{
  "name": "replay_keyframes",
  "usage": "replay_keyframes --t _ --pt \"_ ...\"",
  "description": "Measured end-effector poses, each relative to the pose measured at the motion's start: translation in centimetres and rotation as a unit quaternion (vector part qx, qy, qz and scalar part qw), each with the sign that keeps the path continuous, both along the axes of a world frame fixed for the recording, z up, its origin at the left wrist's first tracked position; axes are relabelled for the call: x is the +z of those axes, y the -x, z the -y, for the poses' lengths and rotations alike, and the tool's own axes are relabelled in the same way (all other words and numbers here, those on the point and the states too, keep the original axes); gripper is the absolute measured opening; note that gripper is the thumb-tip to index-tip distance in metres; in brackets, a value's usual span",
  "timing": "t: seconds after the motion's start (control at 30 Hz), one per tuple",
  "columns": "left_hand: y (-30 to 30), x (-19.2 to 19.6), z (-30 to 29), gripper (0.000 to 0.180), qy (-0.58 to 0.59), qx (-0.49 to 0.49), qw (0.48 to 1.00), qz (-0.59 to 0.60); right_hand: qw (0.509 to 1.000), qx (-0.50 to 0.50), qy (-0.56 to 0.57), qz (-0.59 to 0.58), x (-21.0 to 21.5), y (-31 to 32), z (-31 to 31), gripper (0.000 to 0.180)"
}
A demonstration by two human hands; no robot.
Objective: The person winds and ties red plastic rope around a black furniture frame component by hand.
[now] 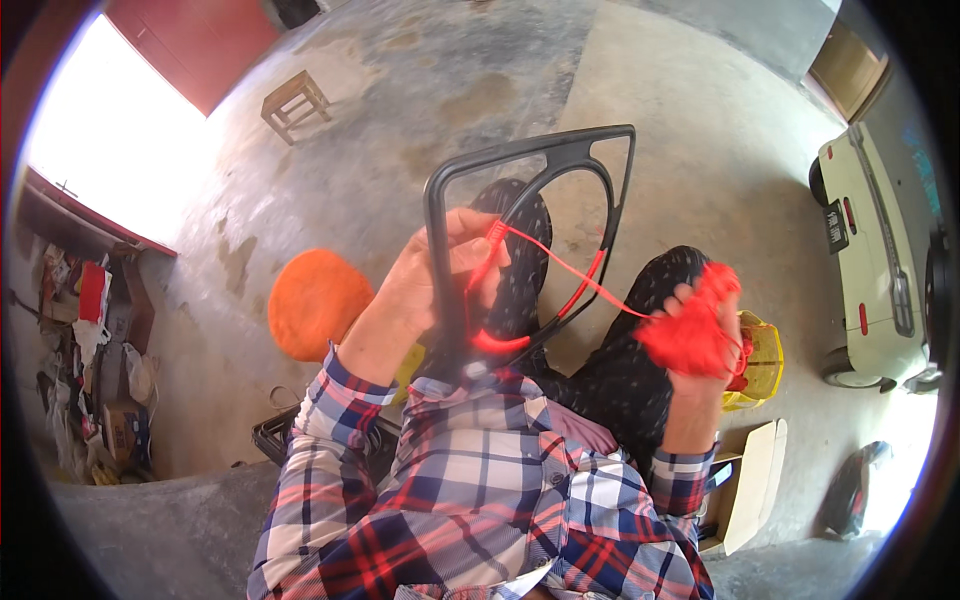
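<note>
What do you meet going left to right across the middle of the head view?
Cluttered pile of boxes → orange round cushion → left hand gripping the black frame → red cord → right hand holding the red cord bundle → yellow container → cream vehicle.

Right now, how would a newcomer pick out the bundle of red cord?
Start at the black frame standing on the person's lap. A taut red strand runs from it to the right hand, which grips the cord bundle. It is a loose tangle, unlike the smooth orange disc.
</note>
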State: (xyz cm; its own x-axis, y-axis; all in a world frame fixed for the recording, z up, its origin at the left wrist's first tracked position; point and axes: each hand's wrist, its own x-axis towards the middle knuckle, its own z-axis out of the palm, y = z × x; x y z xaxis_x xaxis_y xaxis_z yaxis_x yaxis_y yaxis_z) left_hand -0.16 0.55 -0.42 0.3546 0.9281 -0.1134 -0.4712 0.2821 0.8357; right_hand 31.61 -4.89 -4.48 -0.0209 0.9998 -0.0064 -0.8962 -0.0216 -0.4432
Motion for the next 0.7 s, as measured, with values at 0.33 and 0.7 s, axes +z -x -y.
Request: replay_keyframes --t 0.33,0.7 --pt "-5.4 1.3 2.4 0.029 0.078 -0.024 0.994 0.076 0.898 0.000 -0.103 0.429 5.6 8.9 -2.9 0.031" --pt "-5.6 3.4 3.2 0.022 0.228 -0.045 0.956 0.179 0.966 0.232 -0.114 -0.007 2.0 8.9 -3.2 0.082"
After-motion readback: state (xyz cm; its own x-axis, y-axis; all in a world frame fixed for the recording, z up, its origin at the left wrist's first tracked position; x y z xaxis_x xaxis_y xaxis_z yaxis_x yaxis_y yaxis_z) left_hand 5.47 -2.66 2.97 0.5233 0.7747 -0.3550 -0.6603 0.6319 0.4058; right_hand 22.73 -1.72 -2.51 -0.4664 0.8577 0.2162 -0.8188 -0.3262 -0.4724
